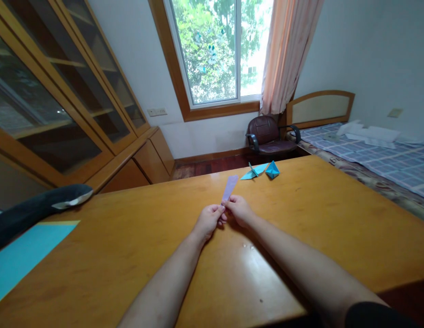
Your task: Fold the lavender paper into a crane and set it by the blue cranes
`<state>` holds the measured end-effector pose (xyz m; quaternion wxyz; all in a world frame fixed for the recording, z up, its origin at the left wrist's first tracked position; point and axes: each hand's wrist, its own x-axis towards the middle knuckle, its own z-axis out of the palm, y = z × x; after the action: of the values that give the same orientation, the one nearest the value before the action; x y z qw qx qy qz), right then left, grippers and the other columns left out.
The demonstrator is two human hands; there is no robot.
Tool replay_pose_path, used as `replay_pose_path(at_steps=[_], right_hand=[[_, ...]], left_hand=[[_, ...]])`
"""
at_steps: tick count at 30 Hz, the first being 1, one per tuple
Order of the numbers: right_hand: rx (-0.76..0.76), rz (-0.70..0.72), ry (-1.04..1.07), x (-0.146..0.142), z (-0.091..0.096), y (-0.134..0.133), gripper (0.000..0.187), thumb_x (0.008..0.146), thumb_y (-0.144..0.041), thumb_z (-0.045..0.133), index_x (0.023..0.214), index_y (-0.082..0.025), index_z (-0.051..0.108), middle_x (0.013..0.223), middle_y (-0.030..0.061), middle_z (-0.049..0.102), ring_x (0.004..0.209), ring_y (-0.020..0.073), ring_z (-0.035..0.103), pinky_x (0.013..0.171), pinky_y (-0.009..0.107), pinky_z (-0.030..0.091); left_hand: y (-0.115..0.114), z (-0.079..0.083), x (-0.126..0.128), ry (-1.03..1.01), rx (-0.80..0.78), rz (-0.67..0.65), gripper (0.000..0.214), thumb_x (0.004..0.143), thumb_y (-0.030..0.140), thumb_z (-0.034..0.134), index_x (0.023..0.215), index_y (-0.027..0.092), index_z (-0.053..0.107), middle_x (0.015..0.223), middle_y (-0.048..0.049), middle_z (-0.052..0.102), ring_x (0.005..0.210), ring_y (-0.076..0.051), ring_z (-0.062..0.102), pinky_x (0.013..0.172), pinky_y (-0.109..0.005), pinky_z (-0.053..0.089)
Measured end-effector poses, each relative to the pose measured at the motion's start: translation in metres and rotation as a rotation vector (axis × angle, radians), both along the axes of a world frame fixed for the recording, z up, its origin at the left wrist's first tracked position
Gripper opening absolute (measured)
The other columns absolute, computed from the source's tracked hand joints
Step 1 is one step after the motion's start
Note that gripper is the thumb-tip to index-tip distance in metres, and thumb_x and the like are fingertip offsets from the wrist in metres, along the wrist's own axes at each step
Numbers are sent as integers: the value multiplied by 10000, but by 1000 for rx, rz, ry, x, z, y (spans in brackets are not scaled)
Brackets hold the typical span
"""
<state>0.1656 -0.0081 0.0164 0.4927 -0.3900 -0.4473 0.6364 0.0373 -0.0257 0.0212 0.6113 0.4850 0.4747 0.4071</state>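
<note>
A narrow strip of folded purple paper points away from me over the middle of the wooden table. Its near end is pinched between the fingertips of my left hand and my right hand, which meet there. Both hands are closed, and the fingers cover that end of the paper. Just beyond them, toward the far edge, lie a blue origami crane with spread wings and a second blue folded paper piece with a pointed top.
Blue paper sheets lie at the table's left, beside a dark plush toy with a white patch. Past the far edge stand a maroon armchair and a bed with white packing pieces. A glass-door cabinet lines the left wall.
</note>
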Motion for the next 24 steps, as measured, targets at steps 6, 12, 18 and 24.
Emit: replay_pose_path(at_steps=[6,12,18,24], right_hand=[[-8,-191,50,12,-1,11,339,580,-428,719,565,-201,468,417,-90,391,408,61,292,420,228,184],[17,-260,102,16,-1,17,332,590,-422,713,580,-209,457,427,-94,370,413,62,276,428,235,168],[28,-254,118,20,-1,19,332,605,-416,714,594,-209,455,433,-95,370,419,63,277,427,231,174],[58,-213,25,20,5,13,301,603,-399,728,673,-190,523,531,-49,529,452,75,402,435,220,267]], left_hand=[[0,0,3,0,-41,-20,446,633,559,718,712,136,600,528,3,596,432,-78,506,441,-195,371],[0,0,1,-40,-102,-21,421,614,521,739,715,131,617,550,-16,621,445,-84,522,450,-198,367],[-2,1,1,3,-88,-32,405,618,512,737,690,131,620,567,-25,630,462,-93,531,482,-214,390],[1,1,0,149,153,36,331,656,400,740,834,125,697,662,-19,639,559,-98,526,532,-212,404]])
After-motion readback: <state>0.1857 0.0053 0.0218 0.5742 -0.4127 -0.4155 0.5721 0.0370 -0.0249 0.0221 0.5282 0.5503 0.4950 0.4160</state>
